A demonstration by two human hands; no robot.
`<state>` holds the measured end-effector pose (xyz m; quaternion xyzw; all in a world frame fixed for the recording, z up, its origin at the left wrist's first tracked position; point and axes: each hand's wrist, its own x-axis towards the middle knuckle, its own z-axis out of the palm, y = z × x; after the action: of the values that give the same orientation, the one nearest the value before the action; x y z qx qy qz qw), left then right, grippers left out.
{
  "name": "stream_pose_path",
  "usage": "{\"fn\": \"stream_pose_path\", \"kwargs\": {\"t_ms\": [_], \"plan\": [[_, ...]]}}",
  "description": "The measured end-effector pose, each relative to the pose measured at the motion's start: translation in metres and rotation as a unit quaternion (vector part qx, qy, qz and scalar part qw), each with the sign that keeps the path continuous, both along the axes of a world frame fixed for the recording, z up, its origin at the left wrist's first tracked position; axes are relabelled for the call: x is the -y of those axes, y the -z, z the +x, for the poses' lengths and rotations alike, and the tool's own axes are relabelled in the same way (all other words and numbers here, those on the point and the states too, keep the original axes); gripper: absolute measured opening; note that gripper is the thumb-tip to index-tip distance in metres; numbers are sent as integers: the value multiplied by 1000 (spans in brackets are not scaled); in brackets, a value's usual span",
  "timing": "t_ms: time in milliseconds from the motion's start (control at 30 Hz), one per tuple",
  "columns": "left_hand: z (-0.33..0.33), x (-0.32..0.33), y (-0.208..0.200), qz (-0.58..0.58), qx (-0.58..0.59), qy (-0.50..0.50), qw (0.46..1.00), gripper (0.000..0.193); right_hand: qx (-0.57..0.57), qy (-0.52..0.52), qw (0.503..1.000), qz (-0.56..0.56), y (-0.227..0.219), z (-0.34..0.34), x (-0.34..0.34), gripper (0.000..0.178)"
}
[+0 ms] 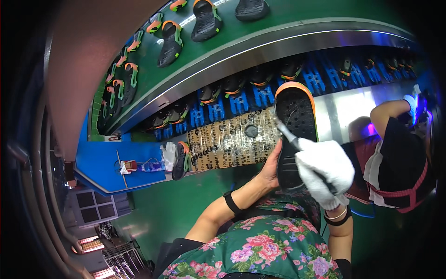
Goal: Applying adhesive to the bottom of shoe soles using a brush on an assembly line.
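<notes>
Head view: a dark shoe with an orange rim stands upright in front of the person, between the two hands, over the near edge of a taped cardboard sheet

Left hand: bare left hand grips the shoe by its left side; the fingers behind it are hidden

Right hand: white-gloved right hand, closed around a slim brush-like tool; its tip is at or just beside the shoe's left edge

Progress: work on this shoe looks under way, by my judgement; how much is done or left does not show; a second shoe stands out of hand at the cardboard's left end

Round dish: a small grey round piece on the cardboard, perhaps a shallow dish; contents cannot be told

Blue tabletop: the blue tabletop bears a small red-and-white container, a clear purplish bottle and white cloth or glove; contents unclear

Lower rack: blue supports with dark shoes along them

Green belt: the upper belt carries more shoes, spaced apart; a co-worker's gloved hand is at far right
</notes>
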<state>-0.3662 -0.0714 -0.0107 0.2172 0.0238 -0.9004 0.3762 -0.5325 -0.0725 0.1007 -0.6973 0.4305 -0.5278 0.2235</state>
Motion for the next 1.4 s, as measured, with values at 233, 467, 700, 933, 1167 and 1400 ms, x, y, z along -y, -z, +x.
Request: {"fn": "stream_pose_path", "kwargs": {"t_ms": [233,467,700,933,1167,1400], "plan": [[-3,6,1,-70,73,2,995,89,-102,21,992,-70,1,9,-2,25],[-7,19,-5,-110,76,-7,991,94,-50,55,996,-48,9,-4,-2,26],[-24,35,-36,-144,74,-33,986,100,78,29,996,35,14,-4,0,16],[-29,42,-28,-166,-38,-24,985,100,0,8,999,-33,17,-5,-8,26],[-33,49,-36,-133,-3,-48,990,93,-30,32,998,-51,18,-13,-13,25],[-40,56,-38,-107,-129,-46,985,91,89,31,995,41,25,-21,-14,19]]}}
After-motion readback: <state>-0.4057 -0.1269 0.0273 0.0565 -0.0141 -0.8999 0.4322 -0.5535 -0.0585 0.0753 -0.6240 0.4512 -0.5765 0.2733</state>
